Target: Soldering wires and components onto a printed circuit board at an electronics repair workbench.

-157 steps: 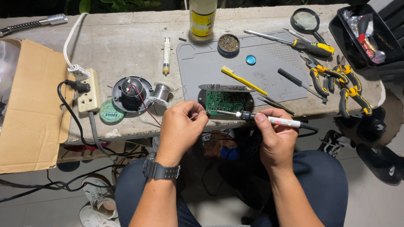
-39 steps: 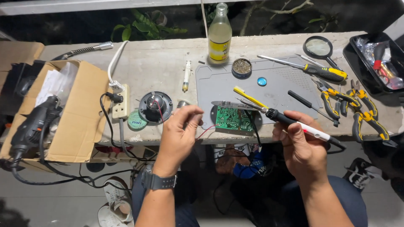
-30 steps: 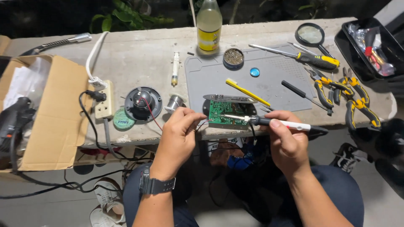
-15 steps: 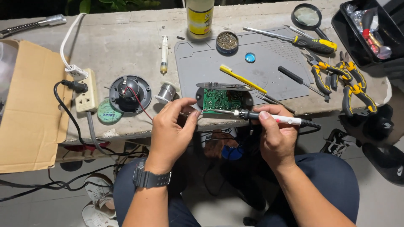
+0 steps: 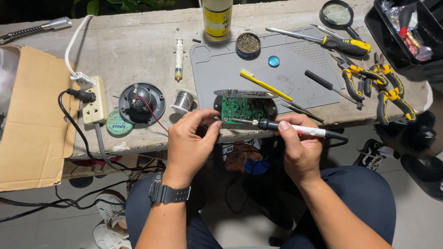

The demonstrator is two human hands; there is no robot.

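Observation:
A green circuit board (image 5: pixel 242 107) in a black housing lies at the near edge of a grey work mat (image 5: pixel 286 76). My right hand (image 5: pixel 300 150) grips a soldering iron (image 5: pixel 307 131) like a pen, its tip touching the board's lower left corner. My left hand (image 5: pixel 190 138), with a black watch on the wrist, is pinched shut right beside that tip. It seems to hold a thin wire, which I can hardly make out. A red wire runs from a round black speaker (image 5: pixel 141 102) toward that hand. A solder spool (image 5: pixel 183 100) stands just left of the board.
On the mat lie a yellow brush (image 5: pixel 265 84), a blue cap (image 5: pixel 273 61), a tin (image 5: pixel 248 44), a screwdriver (image 5: pixel 344 45) and pliers (image 5: pixel 390 94). A bottle (image 5: pixel 218 18) and a magnifier (image 5: pixel 338 14) are behind. A power strip (image 5: pixel 94 105) and a cardboard box (image 5: pixel 27 124) are left, a black toolbox (image 5: pixel 406 27) right.
About a second ago the iron was raised above the board; its tip has come down to the board's lower left corner. My left hand stayed pinched by the board. The camera view shifted.

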